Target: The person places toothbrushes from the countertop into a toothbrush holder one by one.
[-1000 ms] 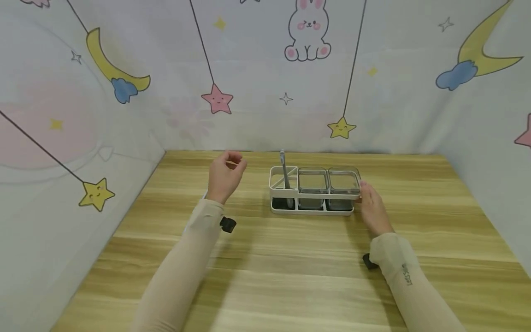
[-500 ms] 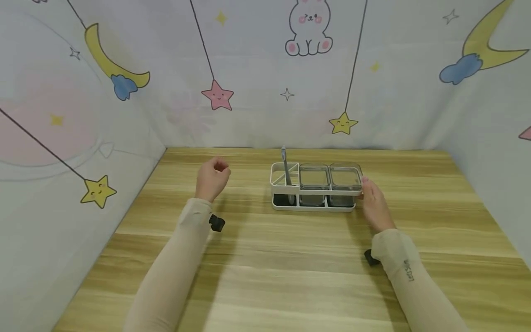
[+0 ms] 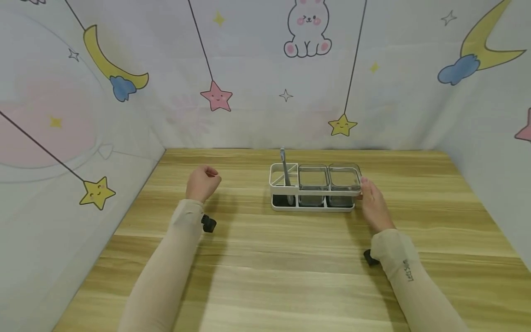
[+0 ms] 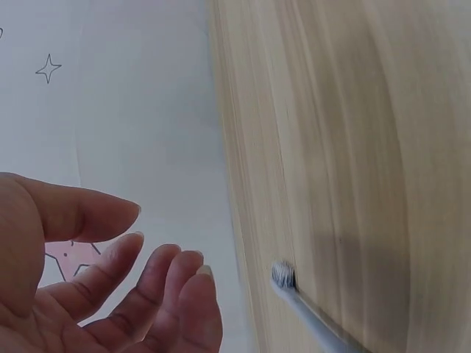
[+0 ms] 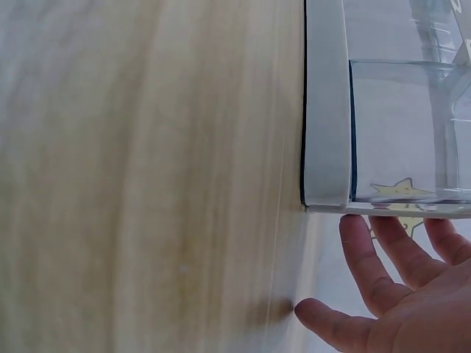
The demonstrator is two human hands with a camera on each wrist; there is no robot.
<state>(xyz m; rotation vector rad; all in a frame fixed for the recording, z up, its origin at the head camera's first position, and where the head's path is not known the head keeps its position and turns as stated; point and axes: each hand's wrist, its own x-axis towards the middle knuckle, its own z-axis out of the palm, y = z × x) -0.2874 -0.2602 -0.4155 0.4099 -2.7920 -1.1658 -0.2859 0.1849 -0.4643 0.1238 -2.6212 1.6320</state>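
The right hand (image 3: pixel 373 207) lay with straight fingers (image 5: pixel 368 254) against the right end of the white rack (image 3: pixel 313 206), touching its rim and grasping nothing; the thumb stuck out apart over the wood. That rack was a slim oblong frame of smooth white bars with rounded corners, and it stood on the wooden table (image 3: pixel 290 267) toward twelve o'clock of the person, a little right of centre. In it sat two clear square jars (image 3: pixel 329 184) side by side, glassy and see-through with flat lids, filling the middle and right bays. The left bay held a grey toothbrush (image 3: pixel 284 173) standing nearly upright, handle down, bristled head up above the rim; the left wrist view caught that small bristle head (image 4: pixel 282 274) on its thin grey neck. Off at about nine o'clock from the rack, well apart from it, the left hand (image 3: pixel 202 182) hovered over the table with fingers (image 4: pixel 158 283) loosely curled and nothing in them, a slack idle hand. Both arms wore smooth beige sleeves (image 3: pixel 174 267); the right sleeve carried small dark lettering (image 3: pixel 408 271) along the forearm, too small to read. The tabletop showed pale, streaky wood grain in long bands. Behind it hung a soft printed backdrop (image 3: pixel 265 92) with a white rabbit (image 3: pixel 308 30), pink and yellow stars on strings, and yellow moons with blue clouds.
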